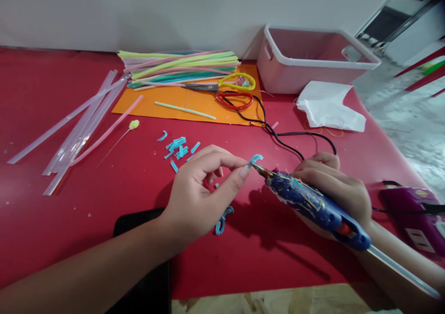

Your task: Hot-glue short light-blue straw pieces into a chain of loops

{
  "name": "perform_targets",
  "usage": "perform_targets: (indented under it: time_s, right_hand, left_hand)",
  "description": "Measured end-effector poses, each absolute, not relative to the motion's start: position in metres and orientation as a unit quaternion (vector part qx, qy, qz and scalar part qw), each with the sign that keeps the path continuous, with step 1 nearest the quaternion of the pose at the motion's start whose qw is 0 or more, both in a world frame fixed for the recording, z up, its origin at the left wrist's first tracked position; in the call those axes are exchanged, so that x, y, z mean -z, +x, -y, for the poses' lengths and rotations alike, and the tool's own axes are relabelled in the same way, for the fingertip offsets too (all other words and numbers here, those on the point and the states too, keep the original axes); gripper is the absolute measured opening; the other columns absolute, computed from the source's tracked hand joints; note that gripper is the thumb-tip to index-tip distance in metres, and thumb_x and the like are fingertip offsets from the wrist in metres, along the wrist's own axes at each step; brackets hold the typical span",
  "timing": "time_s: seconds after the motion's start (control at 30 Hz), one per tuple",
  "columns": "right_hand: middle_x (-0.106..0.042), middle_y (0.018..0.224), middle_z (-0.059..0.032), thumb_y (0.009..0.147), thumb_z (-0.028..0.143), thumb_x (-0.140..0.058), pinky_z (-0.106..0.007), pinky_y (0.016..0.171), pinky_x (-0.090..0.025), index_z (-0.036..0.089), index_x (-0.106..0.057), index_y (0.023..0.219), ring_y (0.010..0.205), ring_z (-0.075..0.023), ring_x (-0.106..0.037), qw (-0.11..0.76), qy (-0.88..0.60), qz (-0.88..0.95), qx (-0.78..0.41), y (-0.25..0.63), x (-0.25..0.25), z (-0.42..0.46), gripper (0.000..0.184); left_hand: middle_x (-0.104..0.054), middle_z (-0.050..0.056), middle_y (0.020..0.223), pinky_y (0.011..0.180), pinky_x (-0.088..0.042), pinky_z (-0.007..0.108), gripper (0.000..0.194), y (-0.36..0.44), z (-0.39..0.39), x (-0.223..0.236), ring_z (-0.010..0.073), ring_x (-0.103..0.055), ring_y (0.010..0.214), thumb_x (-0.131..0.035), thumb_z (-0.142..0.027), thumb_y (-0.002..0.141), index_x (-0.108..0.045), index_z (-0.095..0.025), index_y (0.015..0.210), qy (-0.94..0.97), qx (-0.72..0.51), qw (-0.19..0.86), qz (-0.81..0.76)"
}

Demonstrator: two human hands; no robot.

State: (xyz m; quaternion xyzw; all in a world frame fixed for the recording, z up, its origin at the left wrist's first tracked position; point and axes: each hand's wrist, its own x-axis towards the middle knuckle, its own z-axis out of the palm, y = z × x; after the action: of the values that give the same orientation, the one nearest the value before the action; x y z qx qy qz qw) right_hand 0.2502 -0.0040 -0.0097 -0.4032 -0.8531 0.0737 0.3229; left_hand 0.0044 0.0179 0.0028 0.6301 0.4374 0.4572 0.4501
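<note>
My left hand (200,191) pinches a small curved blue straw piece (255,159) between thumb and forefinger, just above the red table (52,96). My right hand (335,189) grips a blue hot glue gun (313,203), and its nozzle tip touches the held piece. A clear glue stick juts from the gun's rear toward the lower right. Under my left hand lies a blue assembled shape (222,219). Several cut blue straw pieces (177,148) lie scattered behind my left hand.
A bundle of coloured straws (181,66), scissors with yellow and red handles (232,89) and an orange sheet (187,103) sit at the back. Clear glue sticks (79,124) lie left. A white bin (313,57), tissue (328,105), black cord (278,133), purple device (413,216) stand right; a black phone (146,258) lies near.
</note>
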Motion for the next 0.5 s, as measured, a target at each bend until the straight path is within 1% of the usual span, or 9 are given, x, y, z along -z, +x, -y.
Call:
perform_targets:
  time_s: [0.33, 0.5]
  right_hand:
    - [-0.060, 0.070, 0.0021, 0.084, 0.019, -0.063, -0.040, 0.077, -0.038, 0.022, -0.058, 0.094, 0.063, -0.0150, -0.061, 0.310, -0.403, 0.858, -0.066, 0.2510, 0.0095, 0.0032, 0.012]
    - [-0.061, 0.072, 0.0019, 0.081, 0.019, -0.065, -0.040, 0.078, -0.039, 0.022, -0.058, 0.098, 0.064, -0.0158, -0.062, 0.309, -0.399, 0.861, -0.060, 0.2538, 0.0108, 0.0026, 0.018]
  left_hand:
    - [-0.064, 0.002, 0.079, 0.067, -0.047, 0.028, 0.008, 0.0036, -0.0178, -0.0027, 0.0146, -0.056, 0.073, -0.067, -0.019, 0.088, -0.070, -0.019, 0.081, 0.645, -0.461, 0.431, -0.431]
    - [-0.064, 0.002, 0.078, 0.066, -0.046, 0.028, 0.009, 0.0032, -0.0174, -0.0023, 0.0145, -0.056, 0.071, -0.067, -0.019, 0.088, -0.069, -0.020, 0.079, 0.647, -0.460, 0.428, -0.431]
